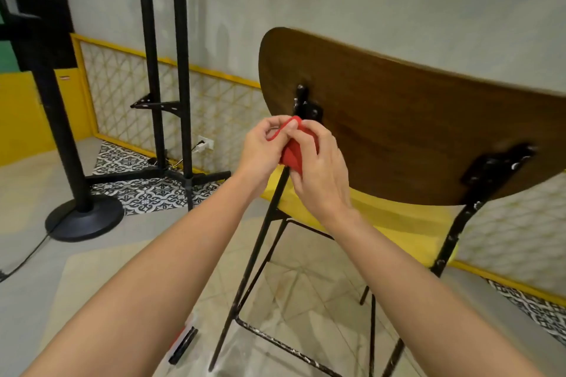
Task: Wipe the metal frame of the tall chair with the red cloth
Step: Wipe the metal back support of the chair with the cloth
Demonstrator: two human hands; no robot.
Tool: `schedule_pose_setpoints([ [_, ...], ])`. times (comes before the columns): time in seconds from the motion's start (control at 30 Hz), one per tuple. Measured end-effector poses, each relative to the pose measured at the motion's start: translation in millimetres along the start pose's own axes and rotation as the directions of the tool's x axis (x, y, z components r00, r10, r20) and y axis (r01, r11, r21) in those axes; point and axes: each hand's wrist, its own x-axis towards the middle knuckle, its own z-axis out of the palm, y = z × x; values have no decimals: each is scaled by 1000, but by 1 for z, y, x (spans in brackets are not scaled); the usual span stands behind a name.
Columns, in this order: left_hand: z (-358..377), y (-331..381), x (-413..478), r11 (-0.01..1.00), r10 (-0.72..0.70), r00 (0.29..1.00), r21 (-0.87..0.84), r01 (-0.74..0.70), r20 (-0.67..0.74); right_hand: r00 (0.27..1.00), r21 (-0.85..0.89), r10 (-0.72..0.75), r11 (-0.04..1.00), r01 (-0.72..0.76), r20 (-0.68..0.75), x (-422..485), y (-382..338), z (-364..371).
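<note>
The tall chair stands in front of me with a dark wooden backrest (398,119), a yellow seat (398,223) and a thin black metal frame (245,285) flecked with white. Both hands hold the red cloth (292,156) wrapped around the left upright of the frame, just under the backrest bracket (306,104). My left hand (263,147) pinches the cloth's upper edge between thumb and fingers. My right hand (318,168) grips the bunched cloth against the bar. The bar under the cloth is hidden.
A black stand with a round base (84,220) is on the floor at left, its cable trailing toward me. Two black poles on a cross foot (171,101) rise behind it. A small black and red object (183,346) lies on the floor near the chair's left leg.
</note>
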Motion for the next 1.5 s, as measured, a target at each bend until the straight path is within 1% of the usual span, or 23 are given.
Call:
schedule_pose_setpoints([
  [0.1,3,5,9,998,24,999,-61,-27,-45,992,-91,-113,990,108,-49,19,7,-6],
  [0.2,5,13,17,995,17,997,-101,-24,-78,978,-134,-195,974,184,-79,35,15,-10],
  [0.33,4,27,22,997,8,990,-71,-19,-144,963,-200,-246,954,222,-108,60,16,-14],
  [0.4,1,30,24,1000,3,979,-29,-9,-203,954,-285,-286,925,250,-93,71,14,-15],
  [0.5,-3,28,28,1000,-4,973,7,6,-231,938,-452,-346,837,308,-1,77,15,-15],
  [0.63,-4,25,32,999,-26,981,33,33,-194,935,-612,-313,710,349,169,70,17,-12],
  [0.73,-3,24,36,997,-44,983,52,54,-178,912,-649,-326,642,408,250,66,13,-11],
  [0.8,-2,22,38,996,-48,983,59,60,-180,884,-661,-330,587,468,332,62,13,-11],
  [0.87,-2,19,39,994,-34,983,93,52,-183,860,-653,-319,560,510,399,58,12,-12],
  [0.93,-4,17,41,993,-18,983,114,39,-182,861,-664,-319,548,508,396,61,11,-14],
  [1.03,-7,18,46,993,-4,986,117,24,-168,897,-698,-302,564,441,323,74,9,-19],
  [1.13,-7,20,50,995,-3,986,102,20,-166,913,-705,-290,581,407,288,77,12,-21],
  [1.2,-5,21,49,995,-3,986,99,19,-166,908,-691,-300,589,418,294,72,14,-20],
  [1.33,-3,20,47,993,-10,989,117,27,-149,869,-666,-319,559,495,378,59,17,-16],
  [1.4,-3,18,47,991,-2,991,133,19,-133,883,-669,-322,576,469,342,60,18,-16],
  [1.5,-5,14,50,992,-3,992,124,19,-125,931,-673,-290,645,361,221,66,19,-19],
])
